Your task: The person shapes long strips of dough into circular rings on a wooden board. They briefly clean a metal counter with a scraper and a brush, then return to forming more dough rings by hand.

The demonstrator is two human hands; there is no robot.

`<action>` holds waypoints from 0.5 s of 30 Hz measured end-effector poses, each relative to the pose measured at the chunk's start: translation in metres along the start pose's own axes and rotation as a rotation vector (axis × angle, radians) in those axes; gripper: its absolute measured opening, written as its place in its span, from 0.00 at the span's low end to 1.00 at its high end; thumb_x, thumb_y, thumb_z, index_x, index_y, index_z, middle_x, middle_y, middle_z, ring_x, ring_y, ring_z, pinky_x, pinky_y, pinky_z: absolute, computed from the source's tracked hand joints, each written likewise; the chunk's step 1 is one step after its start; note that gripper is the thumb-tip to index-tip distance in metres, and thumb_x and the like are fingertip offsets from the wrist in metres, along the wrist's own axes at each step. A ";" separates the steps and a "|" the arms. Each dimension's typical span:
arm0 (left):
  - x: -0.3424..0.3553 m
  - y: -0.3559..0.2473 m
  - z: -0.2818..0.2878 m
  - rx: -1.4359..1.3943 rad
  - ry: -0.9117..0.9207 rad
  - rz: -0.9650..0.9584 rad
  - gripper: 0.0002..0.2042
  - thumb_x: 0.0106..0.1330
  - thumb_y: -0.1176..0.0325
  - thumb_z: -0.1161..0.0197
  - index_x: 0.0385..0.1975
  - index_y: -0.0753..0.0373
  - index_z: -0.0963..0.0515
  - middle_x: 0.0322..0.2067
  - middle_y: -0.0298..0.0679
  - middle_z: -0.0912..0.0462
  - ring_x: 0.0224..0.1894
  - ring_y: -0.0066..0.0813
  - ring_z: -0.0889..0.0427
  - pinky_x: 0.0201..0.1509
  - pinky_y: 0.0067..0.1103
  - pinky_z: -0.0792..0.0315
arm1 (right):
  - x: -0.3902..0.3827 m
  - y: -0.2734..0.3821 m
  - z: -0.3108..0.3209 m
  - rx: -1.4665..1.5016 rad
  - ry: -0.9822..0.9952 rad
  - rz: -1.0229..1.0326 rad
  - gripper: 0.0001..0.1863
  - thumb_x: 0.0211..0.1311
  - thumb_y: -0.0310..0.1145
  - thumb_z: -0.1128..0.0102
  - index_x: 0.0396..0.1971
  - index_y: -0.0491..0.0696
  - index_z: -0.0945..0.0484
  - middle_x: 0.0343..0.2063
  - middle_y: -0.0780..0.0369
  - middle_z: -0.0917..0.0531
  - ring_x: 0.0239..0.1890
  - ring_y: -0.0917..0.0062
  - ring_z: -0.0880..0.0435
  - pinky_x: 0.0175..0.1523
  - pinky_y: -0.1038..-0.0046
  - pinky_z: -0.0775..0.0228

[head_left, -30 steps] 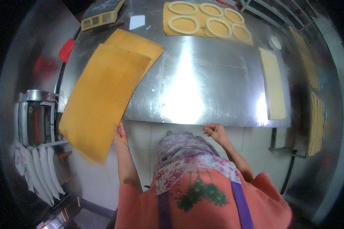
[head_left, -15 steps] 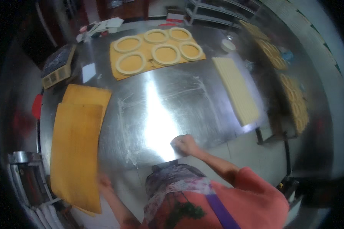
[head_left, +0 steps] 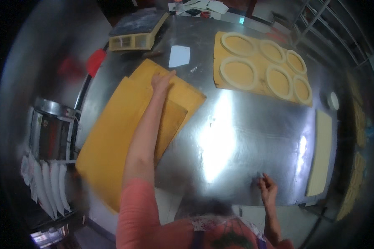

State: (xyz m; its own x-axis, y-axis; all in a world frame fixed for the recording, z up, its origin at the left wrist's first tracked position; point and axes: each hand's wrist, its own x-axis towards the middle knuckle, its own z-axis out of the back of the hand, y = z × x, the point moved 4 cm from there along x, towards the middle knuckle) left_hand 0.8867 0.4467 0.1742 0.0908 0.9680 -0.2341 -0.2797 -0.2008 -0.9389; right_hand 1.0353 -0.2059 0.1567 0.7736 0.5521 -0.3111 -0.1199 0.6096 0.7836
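My left hand (head_left: pixel 163 81) reaches out over a pile of yellow-orange flat boards (head_left: pixel 116 128). Its fingers are spread on the face of the rear board, close to its far edge. These boards overlap at angles, and my forearm covers part of them. My right hand (head_left: pixel 269 189) hovers at the near side of the metal table (head_left: pixel 245 137), fingers loosely bent and apart, with no held thing to be seen. Farther back, several pale dough-like rings (head_left: pixel 239 74) lie on another yellow board (head_left: pixel 257 62). At the right edge lies a long slab of pale strips (head_left: pixel 321 153).
A white flat scraper (head_left: pixel 179 57) lies beyond the boards, near a dark-topped box (head_left: pixel 137 31). A small white bowl (head_left: pixel 333 101) stands at the far right. Left of the table are a red stool (head_left: pixel 96 62) and a metal rack (head_left: pixel 50 137) above white bags (head_left: pixel 50 186).
My view has swung left. My left hand has gone from the boards' near end to the far part of the rear board. My right hand has loosened from a closed shape.
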 end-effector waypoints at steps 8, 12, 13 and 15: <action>0.136 -0.005 -0.165 1.040 -0.005 0.077 0.46 0.46 0.39 0.25 0.63 0.64 0.29 0.63 0.54 0.28 0.65 0.51 0.29 0.63 0.42 0.30 | -0.030 0.041 -0.023 -0.050 -0.195 -0.286 0.24 0.67 0.32 0.37 0.59 0.35 0.24 0.41 0.51 0.13 0.40 0.71 0.13 0.48 0.70 0.21; 0.305 0.047 -0.099 1.236 0.346 -0.251 0.29 0.60 0.44 0.34 0.53 0.61 0.18 0.56 0.46 0.18 0.58 0.39 0.19 0.59 0.34 0.25 | 0.013 0.066 -0.042 -0.077 -0.049 -0.293 0.26 0.66 0.34 0.36 0.62 0.39 0.26 0.49 0.49 0.14 0.45 0.67 0.12 0.50 0.67 0.21; 0.329 0.046 -0.092 1.185 0.315 -0.212 0.29 0.60 0.46 0.32 0.54 0.62 0.19 0.54 0.45 0.17 0.58 0.38 0.19 0.59 0.33 0.26 | 0.026 0.073 -0.044 -0.084 -0.052 -0.299 0.26 0.66 0.35 0.36 0.62 0.41 0.25 0.49 0.49 0.14 0.44 0.67 0.11 0.49 0.67 0.21; 0.370 0.034 -0.080 1.070 0.250 -0.149 0.28 0.60 0.51 0.28 0.55 0.65 0.19 0.50 0.44 0.15 0.56 0.35 0.20 0.59 0.33 0.27 | 0.038 0.081 -0.052 -0.050 -0.072 -0.288 0.26 0.66 0.37 0.36 0.62 0.45 0.25 0.49 0.49 0.14 0.43 0.66 0.11 0.48 0.67 0.21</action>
State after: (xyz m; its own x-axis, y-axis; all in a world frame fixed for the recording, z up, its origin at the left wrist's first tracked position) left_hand 0.9871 0.7863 0.0358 0.3488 0.8897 -0.2946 -0.9202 0.2656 -0.2875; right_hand 1.0227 -0.1059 0.1804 0.8219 0.3123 -0.4764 0.0813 0.7634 0.6407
